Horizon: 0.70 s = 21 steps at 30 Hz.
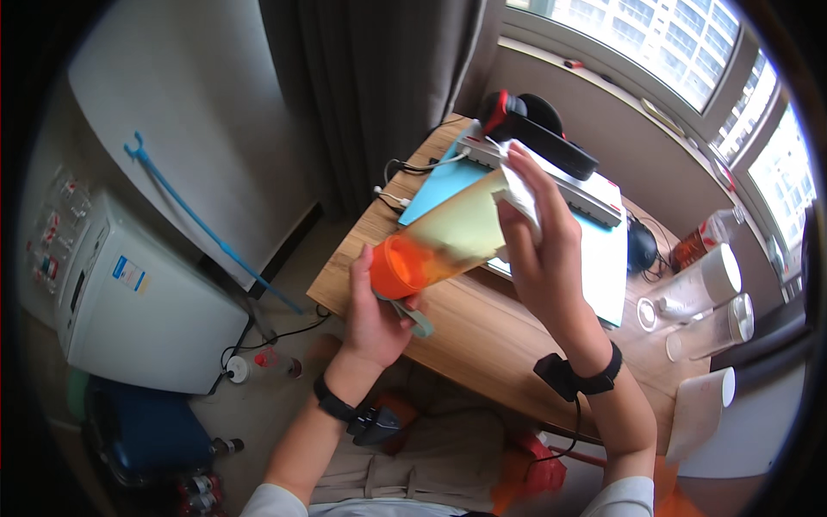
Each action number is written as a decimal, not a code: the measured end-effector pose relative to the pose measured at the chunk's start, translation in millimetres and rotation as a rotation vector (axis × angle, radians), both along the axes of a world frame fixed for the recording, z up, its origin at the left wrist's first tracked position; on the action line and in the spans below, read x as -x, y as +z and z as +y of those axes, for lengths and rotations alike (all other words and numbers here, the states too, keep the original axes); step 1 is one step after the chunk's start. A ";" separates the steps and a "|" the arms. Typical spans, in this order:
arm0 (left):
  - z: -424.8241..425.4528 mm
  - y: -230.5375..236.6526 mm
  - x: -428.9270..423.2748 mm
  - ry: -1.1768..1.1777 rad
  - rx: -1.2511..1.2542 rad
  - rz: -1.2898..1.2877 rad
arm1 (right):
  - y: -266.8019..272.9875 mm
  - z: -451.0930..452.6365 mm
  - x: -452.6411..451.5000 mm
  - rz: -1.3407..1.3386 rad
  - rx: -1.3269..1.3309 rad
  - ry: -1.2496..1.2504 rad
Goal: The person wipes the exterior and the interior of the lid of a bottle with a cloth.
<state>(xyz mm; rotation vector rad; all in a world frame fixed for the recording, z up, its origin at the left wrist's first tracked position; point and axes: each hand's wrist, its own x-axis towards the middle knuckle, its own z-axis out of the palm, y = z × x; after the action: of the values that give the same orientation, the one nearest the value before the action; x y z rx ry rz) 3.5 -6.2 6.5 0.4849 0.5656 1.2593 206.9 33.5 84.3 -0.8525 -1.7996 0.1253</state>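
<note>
A translucent bottle (455, 226), pale green to yellow with an orange end, is held tilted above the desk's front left part. My left hand (381, 316) grips its orange end from below, and a grey-green strap loop (417, 320) hangs by the fingers. Pinched between the thumb and fingers of my right hand (543, 239) is a white tissue (520, 194), which lies against the bottle's upper end. Part of that end is hidden by the tissue and hand. Both wrists wear black straps with small devices.
On the wooden desk (452, 323) are a light-blue folder (420, 194), a power strip (594, 200), black-and-red headphones (543, 123), a mouse (639, 245), a bottle of brown drink (698, 245) and clear containers (704, 284). A white appliance (155, 304) and blue pole (194, 216) stand left.
</note>
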 end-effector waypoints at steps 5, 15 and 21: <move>1.4 0.8 -5.0 -0.011 -0.001 0.017 | 0.2 -0.7 -2.1 0.000 -0.019 -0.010; -0.4 1.6 -2.2 -0.007 0.030 0.004 | 2.0 -2.6 -1.5 -0.028 -0.029 -0.019; -0.5 4.2 -3.4 -0.016 0.021 0.005 | -0.1 -3.9 0.6 -0.003 -0.035 -0.064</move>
<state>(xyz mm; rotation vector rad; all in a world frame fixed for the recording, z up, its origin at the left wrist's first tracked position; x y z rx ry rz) 6.9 -6.8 10.7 0.4740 0.5776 1.2356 206.3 29.6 84.2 -0.8839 -1.7703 0.0511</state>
